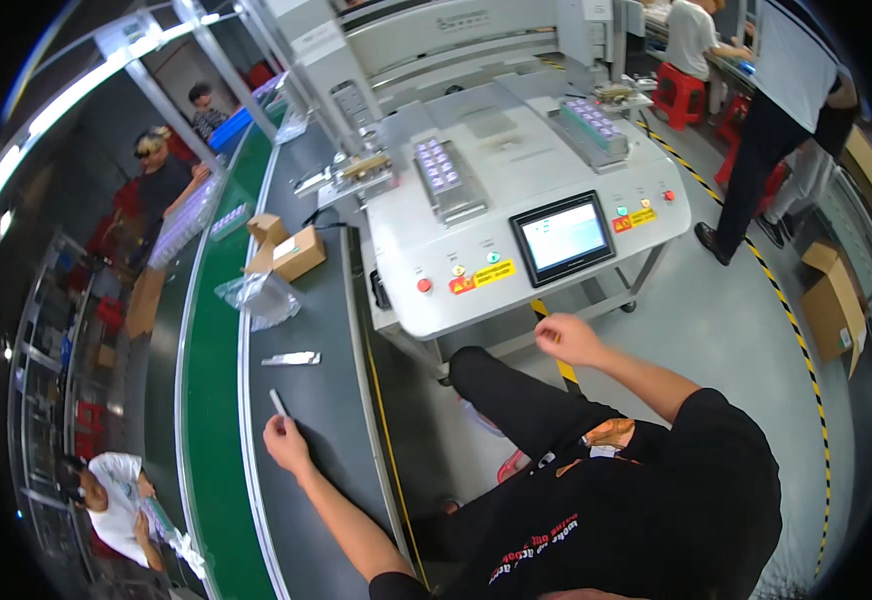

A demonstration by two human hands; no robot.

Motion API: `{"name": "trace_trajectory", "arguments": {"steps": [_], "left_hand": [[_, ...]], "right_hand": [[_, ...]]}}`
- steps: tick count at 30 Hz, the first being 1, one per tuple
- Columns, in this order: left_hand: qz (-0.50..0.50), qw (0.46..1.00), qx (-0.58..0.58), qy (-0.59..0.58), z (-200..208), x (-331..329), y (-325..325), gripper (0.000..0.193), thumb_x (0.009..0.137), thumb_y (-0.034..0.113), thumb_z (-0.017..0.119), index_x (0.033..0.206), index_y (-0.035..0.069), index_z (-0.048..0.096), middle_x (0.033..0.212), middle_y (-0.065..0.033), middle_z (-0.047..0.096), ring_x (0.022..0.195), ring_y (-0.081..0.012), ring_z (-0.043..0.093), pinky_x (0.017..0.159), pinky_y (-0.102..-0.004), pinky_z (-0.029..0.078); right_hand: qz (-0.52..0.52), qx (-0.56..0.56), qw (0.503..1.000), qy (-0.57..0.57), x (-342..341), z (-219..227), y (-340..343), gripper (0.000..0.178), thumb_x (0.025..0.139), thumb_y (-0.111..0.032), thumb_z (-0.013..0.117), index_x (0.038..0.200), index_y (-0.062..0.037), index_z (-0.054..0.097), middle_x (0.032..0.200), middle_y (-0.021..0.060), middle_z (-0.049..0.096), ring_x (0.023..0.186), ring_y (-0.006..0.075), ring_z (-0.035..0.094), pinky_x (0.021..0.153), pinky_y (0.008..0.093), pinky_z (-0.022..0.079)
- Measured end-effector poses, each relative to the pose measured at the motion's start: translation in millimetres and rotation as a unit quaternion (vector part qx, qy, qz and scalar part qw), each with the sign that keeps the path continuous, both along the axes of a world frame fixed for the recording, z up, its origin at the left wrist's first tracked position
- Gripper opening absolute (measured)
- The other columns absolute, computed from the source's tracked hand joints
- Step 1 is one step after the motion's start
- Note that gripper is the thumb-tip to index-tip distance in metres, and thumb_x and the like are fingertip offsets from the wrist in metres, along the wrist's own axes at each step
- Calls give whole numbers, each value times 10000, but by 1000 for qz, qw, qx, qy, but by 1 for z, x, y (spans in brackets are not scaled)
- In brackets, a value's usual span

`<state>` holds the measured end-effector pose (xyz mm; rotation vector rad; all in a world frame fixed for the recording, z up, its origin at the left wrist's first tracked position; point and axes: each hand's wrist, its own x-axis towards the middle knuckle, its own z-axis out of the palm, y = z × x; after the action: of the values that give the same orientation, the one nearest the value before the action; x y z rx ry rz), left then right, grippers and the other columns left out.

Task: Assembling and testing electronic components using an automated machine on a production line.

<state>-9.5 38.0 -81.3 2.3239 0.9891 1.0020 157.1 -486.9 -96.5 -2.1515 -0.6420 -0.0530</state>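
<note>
My left hand was positioned over the left half of the dark workbench, near the edge that ran along the green conveyor belt. Its thumb and index finger were brought together in a narrow pinch, which appeared to grip the near end of a slim pale strip; the strip's material could not be determined. The strip's long axis ran forward from my fingertips, its free end inclined toward the bench's left edge. Directly beyond that end, slightly to the right, a flat silvery strip lay on the worktop, apart from the held piece. Its long axis ran across the bench, nearly crosswise to the held strip, with one end just beside the left edge. The left hand was clearly the nearer of the two. My right hand was outside the bench's right edge, above the floor, fingers loosely curled; whether they enclosed anything could not be determined.
</note>
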Motion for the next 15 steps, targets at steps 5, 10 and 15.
{"name": "trace_trajectory", "arguments": {"steps": [5,10,15], "left_hand": [[-13,995,-89,-47,9,11,-13,207,790,176,652,930,23,646,853,-70,579,753,-187,565,719,-316,467],[-21,985,-123,-118,20,0,0,205,822,167,634,941,0,644,855,-69,593,757,-160,564,715,-290,467],[-8,973,-151,-176,23,-21,24,197,841,171,636,919,-9,642,831,-65,635,765,-135,580,708,-266,467]], "right_hand": [[-86,24,994,-70,103,68,31,244,773,-270,647,843,-36,630,710,106,604,644,213,587,598,334,473],[-172,-135,976,-12,227,164,115,630,660,-587,622,927,-18,670,915,188,662,871,335,636,756,396,496],[-155,-293,943,36,267,165,169,558,615,-514,668,953,-72,695,988,137,674,940,276,647,791,374,509]]}}
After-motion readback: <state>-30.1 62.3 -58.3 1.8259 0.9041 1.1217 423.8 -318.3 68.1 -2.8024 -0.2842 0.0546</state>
